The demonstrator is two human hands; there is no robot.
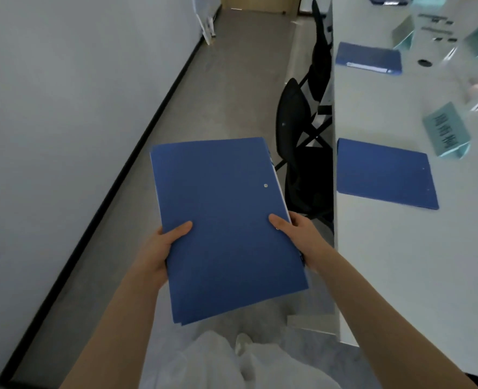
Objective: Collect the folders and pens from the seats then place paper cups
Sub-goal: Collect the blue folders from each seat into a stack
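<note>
From the head view, your left hand (162, 252) and right hand (302, 237) grip a stack of blue folders (223, 228) by its side edges over open floor (232, 102). Right, two more folders (383, 174) (369, 58) lie near the worktop (400, 262) edge, chairs (296, 130) tucked alongside.

I am looking into an office meeting room. A long white table (400, 262) runs along my right, set with blue folders (383, 174) and pale teal name cards (447, 130) (their print is too blurred to read). Black chairs (294, 119) are tucked along its edge, beside a grey floor (232, 94) and plain white wall (63, 94).
</note>
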